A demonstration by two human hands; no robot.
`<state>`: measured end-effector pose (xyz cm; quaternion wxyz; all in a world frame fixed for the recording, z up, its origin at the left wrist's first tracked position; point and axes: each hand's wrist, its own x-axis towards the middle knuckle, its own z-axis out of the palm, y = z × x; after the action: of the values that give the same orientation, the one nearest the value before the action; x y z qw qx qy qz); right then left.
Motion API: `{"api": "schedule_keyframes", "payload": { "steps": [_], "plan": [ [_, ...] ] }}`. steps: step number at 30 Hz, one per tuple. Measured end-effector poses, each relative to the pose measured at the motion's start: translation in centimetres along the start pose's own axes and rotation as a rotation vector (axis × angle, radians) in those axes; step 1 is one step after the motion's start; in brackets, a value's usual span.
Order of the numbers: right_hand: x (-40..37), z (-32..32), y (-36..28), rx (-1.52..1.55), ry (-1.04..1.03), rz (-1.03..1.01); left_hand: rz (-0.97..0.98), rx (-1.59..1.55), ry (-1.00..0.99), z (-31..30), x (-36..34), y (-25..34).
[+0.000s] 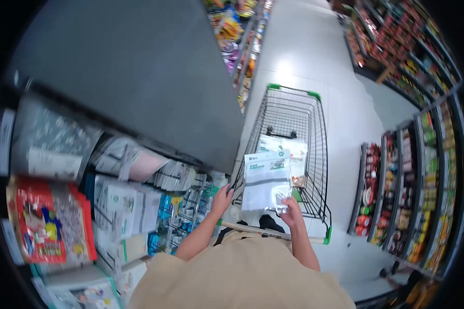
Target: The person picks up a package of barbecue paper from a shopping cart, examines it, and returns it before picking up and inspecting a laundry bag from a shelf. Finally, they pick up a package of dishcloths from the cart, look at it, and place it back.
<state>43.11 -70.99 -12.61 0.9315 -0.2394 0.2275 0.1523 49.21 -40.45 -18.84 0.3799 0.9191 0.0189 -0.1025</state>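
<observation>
My right hand (290,210) grips the lower right corner of a flat white package (265,180) with green print and a clear lower part. The package is over the near end of a wire shopping cart (314,139) with green corners. My left hand (222,200) is beside the cart's left edge, apart from the package; its fingers are partly seen and too small to read clearly. Inside the cart lie more white packages (298,149), partly covered by the held one. The cart's handle (252,228) runs across in front of my body.
Shelves at the left hold hanging packages, among them a red-edged bag (41,221) and white packs (119,203). A large grey panel (129,67) stands above them. Stocked shelves (412,180) line the right side. Snack shelves (232,31) stand ahead, beside the pale floor (294,41).
</observation>
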Motion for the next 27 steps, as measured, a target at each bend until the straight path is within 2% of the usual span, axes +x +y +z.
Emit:
{"api": "schedule_keyframes", "payload": {
  "steps": [1, 4, 5, 7, 8, 9, 11, 12, 14, 15, 17, 18, 21, 23, 25, 27],
  "plan": [
    [-0.6, 0.8, 0.0, -0.048, -0.02, 0.002, -0.023, -0.015, 0.051, -0.5, -0.1, 0.3],
    [-1.4, 2.6, -0.2, -0.145, -0.073, 0.045, 0.219, -0.123, 0.154, 0.0, -0.1, 0.5],
    [-1.5, 2.8, -0.2, -0.197, -0.125, 0.08, 0.193, -0.128, 0.21, 0.5, -0.1, 0.0],
    [-0.8, 2.2, 0.0, -0.298, -0.185, 0.152, -0.189, -0.964, 0.004, 1.5, -0.2, -1.1],
    [-1.1, 3.4, -0.3, -0.416, -0.219, 0.174, -0.411, -1.223, 0.001, -1.6, -1.8, 3.3],
    [-1.2, 4.5, -0.5, -0.531, -0.252, 0.189, -0.407, -1.241, 0.04, -2.9, -2.6, 4.3],
    [-0.4, 5.9, -0.1, -0.602, -0.271, 0.23, -0.315, -1.56, 0.087, -4.6, -3.5, 5.3],
    [0.2, 6.4, 0.1, -0.635, -0.304, 0.252, -0.306, -1.575, 0.105, -6.0, -3.9, 5.9],
    [1.1, 7.2, 0.4, -0.74, -0.333, 0.281, -0.44, -1.595, 0.194, -9.5, -4.8, 6.2],
    [1.6, 7.6, 0.8, -0.759, -0.344, 0.283, -0.428, -1.611, 0.206, -10.8, -5.3, 6.1],
    [2.4, 8.8, 2.0, -0.875, -0.365, 0.291, -0.43, -1.565, 0.394, -13.2, -6.6, 5.2],
    [2.6, 10.0, 2.4, -0.984, -0.439, 0.278, -0.422, -1.581, 0.415, -14.2, -7.2, 4.6],
    [1.6, 15.1, 4.8, -1.073, -0.489, 0.267, -0.333, -1.541, 0.582, -16.9, -10.1, 2.5],
    [2.9, 15.3, 8.0, -1.102, -0.536, 0.248, -0.209, -1.492, 0.685, -19.3, -13.0, 1.5],
    [3.9, 15.2, 9.8, -1.033, -0.617, 0.251, -0.21, -1.466, 0.768, -20.7, -14.8, 0.7],
    [4.4, 15.5, 10.9, -1.108, -0.671, 0.251, -0.212, -1.432, 0.851, -22.1, -16.4, 0.6]
  ]
}}
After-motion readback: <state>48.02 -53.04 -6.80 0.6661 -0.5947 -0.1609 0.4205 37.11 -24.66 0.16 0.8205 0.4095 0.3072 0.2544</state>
